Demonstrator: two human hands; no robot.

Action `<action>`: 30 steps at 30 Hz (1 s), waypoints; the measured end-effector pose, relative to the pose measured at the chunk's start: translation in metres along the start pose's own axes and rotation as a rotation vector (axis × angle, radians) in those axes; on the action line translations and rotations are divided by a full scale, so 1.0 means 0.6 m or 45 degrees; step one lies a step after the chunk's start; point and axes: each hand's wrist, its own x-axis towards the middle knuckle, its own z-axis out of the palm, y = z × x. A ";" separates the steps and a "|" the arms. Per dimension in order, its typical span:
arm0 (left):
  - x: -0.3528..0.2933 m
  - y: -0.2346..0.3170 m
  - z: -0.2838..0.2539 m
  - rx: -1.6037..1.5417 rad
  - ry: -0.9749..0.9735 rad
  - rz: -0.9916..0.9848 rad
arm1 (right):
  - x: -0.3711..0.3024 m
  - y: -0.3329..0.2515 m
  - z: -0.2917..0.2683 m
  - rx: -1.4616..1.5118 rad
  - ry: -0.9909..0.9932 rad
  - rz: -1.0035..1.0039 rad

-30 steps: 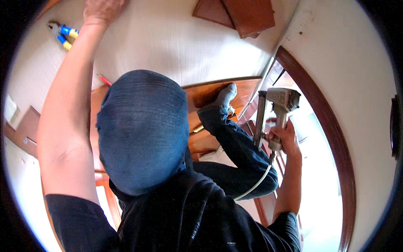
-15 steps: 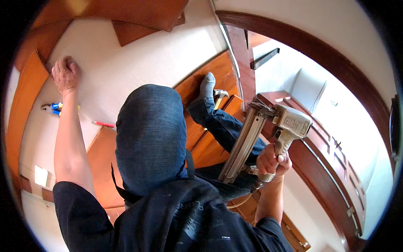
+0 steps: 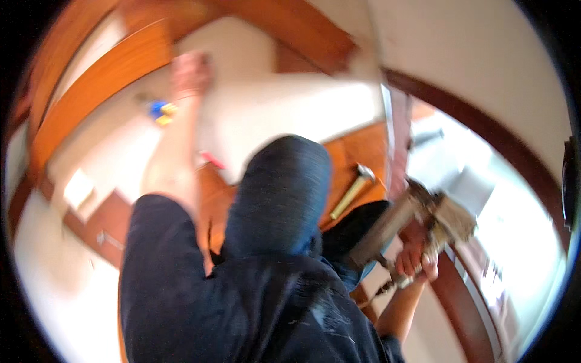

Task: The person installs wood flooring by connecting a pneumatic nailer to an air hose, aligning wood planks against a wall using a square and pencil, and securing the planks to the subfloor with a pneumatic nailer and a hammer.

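My right hand is wrapped round the handle of a nail gun, a worn metal tool with a long slanted magazine. It is held up at the right, beside my bent knee in blue jeans. My left hand reaches far forward over a pale surface, close to the end of an orange-brown wooden board; motion smears its fingers. Beside that forearm lies a blue-and-yellow tool, its outline blurred. A slim red tool lies nearer my knee.
A claw hammer with a yellowish handle rests on an orange-brown panel right of my knee. More wooden boards lie at the far side. A dark brown door frame curves along the right. A hose runs from the nail gun.
My view has swung, so most things sit further right in the picture. My left arm stays stretched forward, now nearer the board's end. The nail gun remains in my right hand. More of the hammer shows.
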 end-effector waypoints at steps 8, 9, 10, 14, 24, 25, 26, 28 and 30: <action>0.010 0.085 -0.046 -0.273 -0.088 -0.241 | 0.003 -0.007 0.012 -0.069 -0.207 0.022; 0.024 0.061 -0.059 -0.255 -0.098 -0.234 | 0.030 0.004 0.020 -0.031 -0.273 0.074; 0.034 0.043 -0.062 -0.209 -0.152 -0.257 | 0.060 0.015 0.029 0.005 -0.349 0.134; 0.076 0.106 -0.120 -0.366 -0.218 -0.156 | 0.027 0.003 0.021 0.024 -0.439 0.544; -0.080 0.336 -0.314 -1.505 -0.685 -0.107 | 0.070 0.089 -0.026 -0.233 -0.427 -0.105; -0.115 0.376 -0.366 -1.603 -0.802 -0.036 | 0.076 0.101 -0.033 -0.213 -0.387 -0.167; -0.153 0.408 -0.399 -1.703 -0.911 0.015 | 0.083 0.116 -0.035 -0.202 -0.354 -0.210; -0.205 0.452 -0.413 -1.991 -1.085 0.283 | 0.074 0.141 -0.017 -0.125 -0.467 -0.279; -0.191 0.452 -0.406 -1.835 -1.344 0.829 | 0.102 0.153 -0.029 -0.087 -0.622 -0.312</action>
